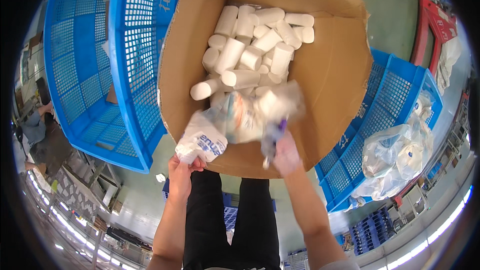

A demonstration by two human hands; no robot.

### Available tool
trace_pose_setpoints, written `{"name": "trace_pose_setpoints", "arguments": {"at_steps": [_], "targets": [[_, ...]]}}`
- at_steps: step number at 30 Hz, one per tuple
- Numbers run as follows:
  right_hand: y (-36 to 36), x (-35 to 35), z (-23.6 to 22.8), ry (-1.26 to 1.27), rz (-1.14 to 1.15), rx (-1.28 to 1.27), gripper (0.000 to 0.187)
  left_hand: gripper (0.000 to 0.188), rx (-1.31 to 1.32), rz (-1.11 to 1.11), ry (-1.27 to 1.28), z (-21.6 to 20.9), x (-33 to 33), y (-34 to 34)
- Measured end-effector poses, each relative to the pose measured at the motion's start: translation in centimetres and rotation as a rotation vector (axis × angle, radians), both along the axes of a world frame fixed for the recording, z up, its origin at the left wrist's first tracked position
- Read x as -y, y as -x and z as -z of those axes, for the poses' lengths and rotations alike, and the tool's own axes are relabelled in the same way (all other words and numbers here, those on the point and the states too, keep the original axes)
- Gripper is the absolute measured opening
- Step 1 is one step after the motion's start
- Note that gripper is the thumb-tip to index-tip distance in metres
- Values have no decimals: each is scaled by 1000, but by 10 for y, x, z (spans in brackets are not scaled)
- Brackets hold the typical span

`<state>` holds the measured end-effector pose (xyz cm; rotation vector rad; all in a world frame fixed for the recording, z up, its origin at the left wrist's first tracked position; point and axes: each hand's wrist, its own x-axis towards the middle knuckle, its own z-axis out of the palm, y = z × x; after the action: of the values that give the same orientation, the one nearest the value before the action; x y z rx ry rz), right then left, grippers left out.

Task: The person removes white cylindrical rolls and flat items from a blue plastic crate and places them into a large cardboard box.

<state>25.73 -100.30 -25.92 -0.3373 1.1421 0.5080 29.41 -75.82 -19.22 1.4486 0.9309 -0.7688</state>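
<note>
Printed plastic bag point(204, 140) is pinched at one end by the left hand point(181, 170), above the near edge of the carton point(340, 65); the right hand point(288, 156) is blurred, and its grip cannot be told. Work is judged partly done: white rolls point(230, 56) are piled loose in the carton, while the bag is not yet released.

The floor point(382, 17) is green; strip lights point(444, 226) glow.

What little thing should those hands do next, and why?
Perhaps shift the printed white-and-clear plastic bag slightly farther over the brown cardboard box: its white end, pinched by the left hand, overlaps the near rim in this view, and loose white cylindrical rolls lie inside.
</note>
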Motion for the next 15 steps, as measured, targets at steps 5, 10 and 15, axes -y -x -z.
{"name": "trace_pose_setpoints", "arguments": {"at_steps": [5, 10, 15], "targets": [[1, -23, -109, 363, -206, -71, 20, 23, -12, 21, 20, 5, 17, -12], [32, -25, -146, 609, -140, 92, 10, 27, -173, -233, 221, 21, 25, -9], [30, -4, -182, 412, 46, 80, 7, 27, -408, -442, 445, 49, 28, 10]]}}
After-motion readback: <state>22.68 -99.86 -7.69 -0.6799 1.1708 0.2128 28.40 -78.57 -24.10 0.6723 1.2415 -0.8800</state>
